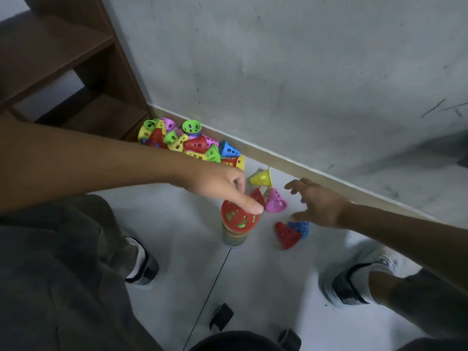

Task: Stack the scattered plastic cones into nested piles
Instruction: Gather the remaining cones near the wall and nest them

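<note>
A nested stack of cones [234, 236] stands on the floor, and its top piece is a red cone [238, 220] with the wide end up. My left hand [220, 188] grips that red cone's rim, thumb along the edge. To the right, my right hand [320, 207] hovers with fingers spread and holds nothing. It is just above a blue cone [302, 228] and a red cone [287, 236]. Loose pink [276, 202], red [258, 196] and yellow [262, 178] cones lie between the hands. A heap of mixed cones [190, 144] lies by the wall.
A brown wooden shelf unit [76, 72] stands at the left against the grey wall, whose skirting board [329, 181] runs diagonally behind the cones. My shoes [144, 271] [350, 285] are on the pale floor at either side. Two small dark objects [221, 316] lie near the bottom.
</note>
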Action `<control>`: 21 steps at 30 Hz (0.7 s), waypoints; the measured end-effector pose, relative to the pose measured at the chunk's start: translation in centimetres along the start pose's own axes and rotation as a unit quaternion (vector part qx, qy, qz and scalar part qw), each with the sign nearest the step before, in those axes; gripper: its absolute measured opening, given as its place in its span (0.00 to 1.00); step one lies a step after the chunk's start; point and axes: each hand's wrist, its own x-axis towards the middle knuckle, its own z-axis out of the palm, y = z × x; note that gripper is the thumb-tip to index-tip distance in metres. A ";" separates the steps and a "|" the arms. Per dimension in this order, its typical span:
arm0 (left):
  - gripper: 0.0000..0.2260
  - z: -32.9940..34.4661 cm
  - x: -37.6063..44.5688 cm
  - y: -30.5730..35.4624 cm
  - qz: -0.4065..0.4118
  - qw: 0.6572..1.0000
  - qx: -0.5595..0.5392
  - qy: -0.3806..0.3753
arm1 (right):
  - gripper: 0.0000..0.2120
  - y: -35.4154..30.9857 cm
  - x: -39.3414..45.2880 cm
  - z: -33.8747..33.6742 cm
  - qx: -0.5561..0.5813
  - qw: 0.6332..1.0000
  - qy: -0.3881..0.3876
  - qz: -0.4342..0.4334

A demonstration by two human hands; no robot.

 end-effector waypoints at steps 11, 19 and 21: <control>0.30 2.3 2.2 -2.2 -0.012 1.000 0.005 0.009 | 0.28 6.5 1.3 4.2 0.022 0.995 -0.025 0.099; 0.28 0.5 6.4 -1.6 0.043 0.999 -0.017 -0.001 | 0.29 7.5 3.1 8.7 0.060 0.984 -0.043 0.160; 0.21 0.0 8.6 -1.5 0.045 0.999 -0.019 -0.003 | 0.29 7.7 3.3 9.6 0.077 0.981 -0.035 0.172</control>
